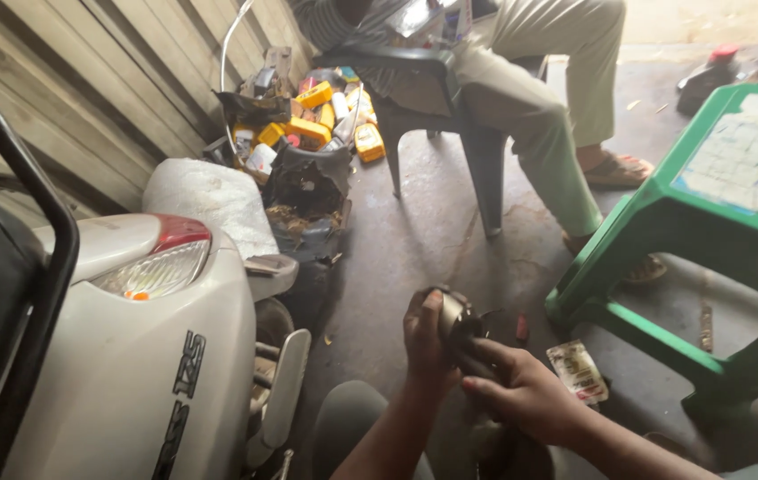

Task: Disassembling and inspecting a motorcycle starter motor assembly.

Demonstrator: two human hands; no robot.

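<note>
My left hand grips a round, greyish metal part from its left side, thumb on its top edge. My right hand comes in from the lower right, with its fingers pressed against the dark underside of the same part. Both hands hold it low over the stained concrete floor. What lies under the part is hidden by my fingers.
The rear of a white scooter with its tail light fills the left. A green plastic table stands at right. A seated person on a dark chair is ahead, beside a pile of yellow bottles. A small printed packet lies on the floor.
</note>
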